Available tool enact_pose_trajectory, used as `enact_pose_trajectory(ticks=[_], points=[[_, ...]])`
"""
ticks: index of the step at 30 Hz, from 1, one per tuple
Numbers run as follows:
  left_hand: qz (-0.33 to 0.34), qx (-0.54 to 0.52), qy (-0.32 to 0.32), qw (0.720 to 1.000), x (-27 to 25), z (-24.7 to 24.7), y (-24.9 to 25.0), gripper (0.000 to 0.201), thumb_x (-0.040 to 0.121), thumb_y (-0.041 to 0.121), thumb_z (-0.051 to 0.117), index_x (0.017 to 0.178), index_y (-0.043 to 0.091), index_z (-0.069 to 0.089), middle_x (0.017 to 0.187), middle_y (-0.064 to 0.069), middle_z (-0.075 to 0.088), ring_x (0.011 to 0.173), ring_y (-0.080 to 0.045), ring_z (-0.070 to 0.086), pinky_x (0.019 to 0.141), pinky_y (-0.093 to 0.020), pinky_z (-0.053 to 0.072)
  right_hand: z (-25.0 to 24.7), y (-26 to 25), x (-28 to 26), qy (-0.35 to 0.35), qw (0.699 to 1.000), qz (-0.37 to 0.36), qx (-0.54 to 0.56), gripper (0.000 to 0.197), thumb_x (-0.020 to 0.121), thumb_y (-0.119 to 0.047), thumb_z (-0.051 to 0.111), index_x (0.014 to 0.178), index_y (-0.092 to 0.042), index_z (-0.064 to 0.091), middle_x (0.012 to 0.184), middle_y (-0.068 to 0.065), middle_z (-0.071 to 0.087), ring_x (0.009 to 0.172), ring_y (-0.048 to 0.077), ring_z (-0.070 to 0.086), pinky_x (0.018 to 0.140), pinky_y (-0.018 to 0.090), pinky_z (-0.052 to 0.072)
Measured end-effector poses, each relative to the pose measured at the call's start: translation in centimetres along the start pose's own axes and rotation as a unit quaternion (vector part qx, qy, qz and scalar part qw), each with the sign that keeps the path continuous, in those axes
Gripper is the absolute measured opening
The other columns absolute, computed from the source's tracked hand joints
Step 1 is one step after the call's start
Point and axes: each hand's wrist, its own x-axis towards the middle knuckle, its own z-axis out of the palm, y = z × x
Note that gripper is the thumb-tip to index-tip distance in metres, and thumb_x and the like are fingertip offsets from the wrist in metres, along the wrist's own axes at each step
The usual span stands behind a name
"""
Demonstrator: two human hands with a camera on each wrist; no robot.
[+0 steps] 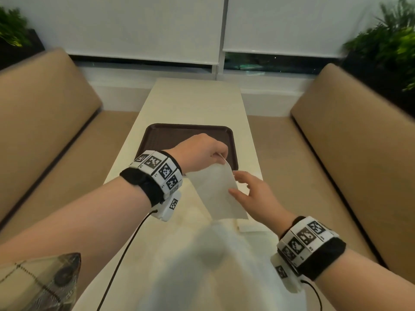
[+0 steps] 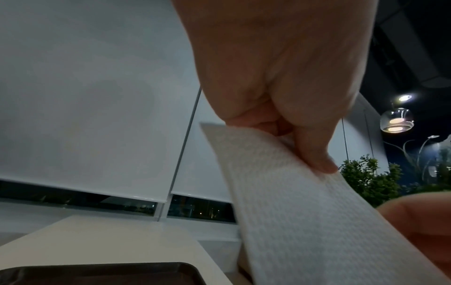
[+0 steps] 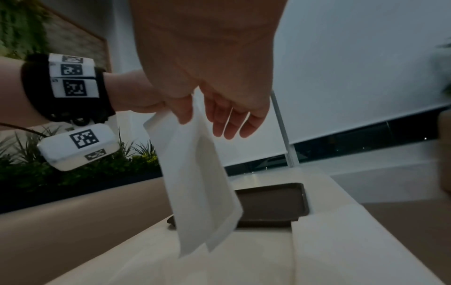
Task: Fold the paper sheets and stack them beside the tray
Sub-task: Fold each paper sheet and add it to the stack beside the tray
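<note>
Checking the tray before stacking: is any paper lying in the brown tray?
No, the brown tray shows only bare surface; the paper sheet hangs pinched in the left hand.

Dim wrist views, motion-blurred edges, glowing pendant lamp (image 2: 396, 121).

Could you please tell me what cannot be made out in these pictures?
- Near table end: head view, a blurred white mass covers it.
- Any finished stack: not visible.
- Tray near edge: head view, left hand and paper sheet cover it.
- Right hand grip: unclear.
</note>
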Motion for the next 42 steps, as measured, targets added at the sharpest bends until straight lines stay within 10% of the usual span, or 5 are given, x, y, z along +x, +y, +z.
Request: enact_pose_trajectory(ticks=[5,9,15,35,42], points=[[0.029,-0.024,0.035,0.999,1.8,0.3,1.3,0.018,0.092,0.027,0.06,0.104,0.016,0.067,0.099,0.003,0.068,0.094,-0.016,0.058,0.076,-0.025,0.037,-0.2,0.2,0.5,0.079,0.992,0.075,0.065,0.023,0.094,-0.017,0.051,0.073,-0.009,0.051,0.061,-0.003,0.047,0.061,0.016,0.043,0.05,0.021,0.03],[-0.071,-0.213,0.163,0.961,2.3,2.5,1.4,0.05,0.091,0.027,0.062,0.137,0.02,0.045,0.13,-0.001,0.058,0.122,-0.015,0.048,0.096,-0.019,0.032,-2.2,2.0,0.9,0.149,0.953,0.165,0.206,0.022,0.094,-0.016,0.055,0.08,0.001,0.057,0.075,0.02,0.059,0.067,0.019,0.053,0.061,0.035,0.049],[-0.183,-0.394,0.024,0.9,3.6,9.0,2.4,0.068,0.091,0.021,0.063,0.147,0.03,0.025,0.106,-0.002,0.068,0.093,-0.016,0.066,0.084,-0.035,0.055,-4.2,5.4,1.9,0.146,0.913,0.236,0.3,0.015,0.094,-0.015,0.057,0.089,-0.001,0.061,0.084,0.012,0.067,0.074,0.023,0.061,0.073,0.044,0.055],[-0.399,-0.355,0.05,0.844,8.0,23.2,1.7,0.059,0.081,0.008,0.069,0.133,0.019,0.044,0.074,0.005,0.054,0.076,-0.014,0.055,0.068,-0.022,0.041,2.1,17.1,5.5,-0.002,0.948,0.318,0.003,0.023,0.088,-0.019,0.059,0.071,-0.019,0.044,0.066,-0.003,0.047,0.069,0.021,0.05,0.062,0.03,0.039],[-0.415,-0.325,0.04,0.849,7.5,24.0,1.9,0.062,0.083,0.028,0.07,0.135,0.012,0.041,0.129,-0.009,0.046,0.115,-0.025,0.05,0.092,-0.03,0.042,2.9,17.1,4.9,0.047,0.947,0.315,0.033,0.035,0.091,-0.023,0.06,0.121,-0.008,0.049,0.11,0.006,0.056,0.1,0.024,0.055,0.086,0.036,0.047]])
